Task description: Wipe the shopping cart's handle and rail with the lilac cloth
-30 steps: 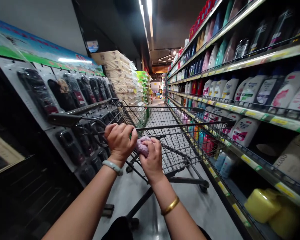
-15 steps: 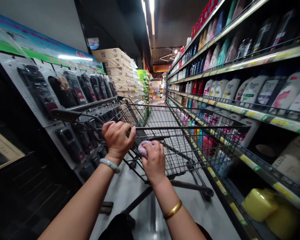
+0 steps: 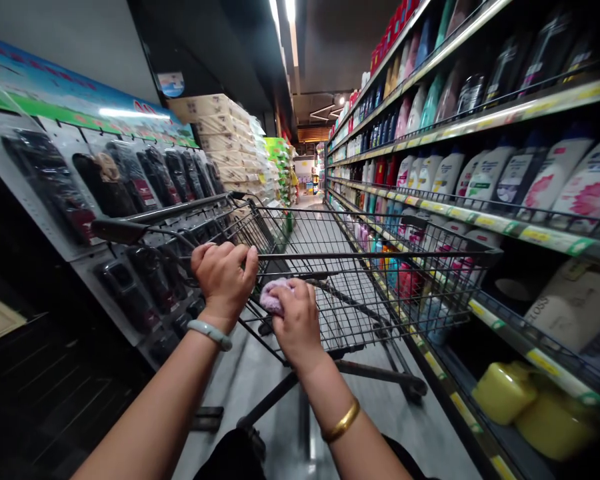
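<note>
My left hand (image 3: 225, 277), with a pale bangle at the wrist, is wrapped over the top side rail of a black wire shopping cart (image 3: 380, 256). Just to the right and lower, my right hand (image 3: 297, 320) is closed on a fuzzy lilac cloth (image 3: 274, 297), which is bunched up against the cart's side wires. A gold bangle sits on that wrist. The cart stands sideways in front of me, its handle (image 3: 117, 230) at the left. Through the mesh I see the floor below.
Shelves of shampoo bottles (image 3: 490, 177) line the right, close to the cart's far end, with yellow containers (image 3: 505, 393) on the bottom shelf. Packaged dark goods (image 3: 153, 173) hang on a rack at the left. Stacked cartons (image 3: 220, 133) stand behind it along the aisle (image 3: 313, 230).
The whole view has shifted slightly, so cart, hands, rack and shelves sit a little further left. Both hands keep their hold, the right one still closed on the lilac cloth.
</note>
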The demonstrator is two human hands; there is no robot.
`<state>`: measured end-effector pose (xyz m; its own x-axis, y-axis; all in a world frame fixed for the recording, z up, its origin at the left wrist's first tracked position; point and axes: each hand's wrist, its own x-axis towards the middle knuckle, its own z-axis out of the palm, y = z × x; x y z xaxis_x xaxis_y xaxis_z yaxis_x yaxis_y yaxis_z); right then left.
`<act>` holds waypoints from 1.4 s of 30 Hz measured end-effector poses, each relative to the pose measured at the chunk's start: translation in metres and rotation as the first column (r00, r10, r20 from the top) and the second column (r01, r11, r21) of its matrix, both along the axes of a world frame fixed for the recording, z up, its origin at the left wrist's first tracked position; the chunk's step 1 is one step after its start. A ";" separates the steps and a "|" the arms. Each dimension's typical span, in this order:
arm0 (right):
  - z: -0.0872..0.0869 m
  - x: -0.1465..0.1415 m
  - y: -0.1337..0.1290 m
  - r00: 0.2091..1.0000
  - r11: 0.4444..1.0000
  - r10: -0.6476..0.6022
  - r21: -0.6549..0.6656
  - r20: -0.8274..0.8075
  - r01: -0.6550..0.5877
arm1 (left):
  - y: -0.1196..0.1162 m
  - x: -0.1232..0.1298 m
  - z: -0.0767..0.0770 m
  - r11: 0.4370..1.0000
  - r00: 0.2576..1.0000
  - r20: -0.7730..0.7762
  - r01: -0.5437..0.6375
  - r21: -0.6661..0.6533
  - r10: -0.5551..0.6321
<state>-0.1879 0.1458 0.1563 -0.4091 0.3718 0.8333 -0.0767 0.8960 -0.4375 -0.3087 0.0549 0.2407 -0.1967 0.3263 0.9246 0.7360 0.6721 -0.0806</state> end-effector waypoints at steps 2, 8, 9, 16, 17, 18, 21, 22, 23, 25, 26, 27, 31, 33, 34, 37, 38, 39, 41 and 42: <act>0.013 0.006 0.006 0.993 0.999 -0.026 0.026 -0.117 0.029 | 0.003 0.006 0.002 0.999 0.999 0.042 0.015 0.043 -0.017; 0.019 0.011 0.017 0.994 0.994 -0.099 0.030 -0.055 0.101 | 0.023 0.028 0.000 0.976 0.973 0.101 0.214 -0.041 -0.209; 0.016 0.010 0.015 0.997 0.996 -0.074 0.044 0.015 0.073 | 0.026 0.028 -0.003 0.969 0.967 0.109 0.238 -0.061 -0.231; 0.023 0.019 0.020 0.982 0.994 -0.107 -0.006 -0.153 0.108 | 0.024 0.026 -0.021 0.938 0.935 0.076 0.342 0.056 -0.345; 0.025 0.020 0.021 0.968 0.989 -0.146 -0.034 -0.203 0.142 | 0.021 0.027 -0.021 0.935 0.931 0.083 0.351 0.051 -0.354; 0.026 0.020 0.021 0.958 0.985 -0.172 -0.051 -0.231 0.164 | 0.018 0.028 -0.021 0.931 0.926 0.099 0.362 0.038 -0.364; 0.026 0.020 0.017 0.973 0.992 -0.121 0.004 -0.197 0.124 | 0.008 0.031 -0.017 0.922 0.908 0.168 0.387 0.012 -0.384; 0.027 0.022 0.016 0.981 0.996 -0.077 0.039 -0.175 0.085 | 0.005 0.031 -0.016 0.926 0.909 0.179 0.377 0.024 -0.375; 0.027 0.024 0.018 0.985 0.996 -0.047 0.068 -0.167 0.059 | 0.001 0.031 -0.015 0.933 0.915 0.183 0.356 0.048 -0.359; 0.031 0.032 0.029 0.975 0.993 -0.074 0.077 -0.210 0.092 | -0.004 0.030 -0.015 0.948 0.932 0.179 0.300 0.106 -0.315; 0.033 0.036 0.037 0.956 0.986 -0.135 0.058 -0.260 0.155 | -0.005 0.030 -0.016 0.952 0.937 0.180 0.282 0.121 -0.300; 0.035 0.038 0.044 0.925 0.972 -0.219 0.011 -0.309 0.234 | -0.006 0.029 -0.017 0.953 0.938 0.184 0.274 0.126 -0.294; 0.036 0.028 0.044 0.851 0.933 -0.351 -0.073 -0.391 0.351 | -0.002 0.028 -0.022 0.952 0.940 0.179 0.264 0.151 -0.290; 0.033 0.015 0.025 0.912 0.966 -0.243 0.004 -0.331 0.259 | 0.000 0.029 -0.023 0.954 0.945 0.172 0.249 0.167 -0.277; 0.032 0.009 0.015 0.943 0.978 -0.175 0.061 -0.283 0.200 | 0.001 0.029 -0.023 0.954 0.946 0.170 0.248 0.168 -0.276; 0.032 0.005 0.006 0.973 0.983 -0.084 0.142 -0.215 0.117 | 0.002 0.030 -0.023 0.951 0.941 0.167 0.271 0.151 -0.295; 0.033 0.008 0.011 0.965 0.983 -0.106 0.119 -0.240 0.138 | 0.002 0.030 -0.023 0.949 0.939 0.168 0.279 0.146 -0.302; 0.035 0.011 0.017 0.950 0.982 -0.143 0.078 -0.277 0.171 | 0.002 0.031 -0.023 0.948 0.937 0.170 0.284 0.143 -0.306; 0.037 0.017 0.031 0.913 0.972 -0.222 0.003 -0.342 0.237 | 0.002 0.031 -0.024 0.947 0.934 0.179 0.287 0.144 -0.310; 0.037 0.019 0.035 0.905 0.967 -0.242 -0.006 -0.350 0.256 | 0.003 0.031 -0.025 0.947 0.932 0.186 0.288 0.146 -0.312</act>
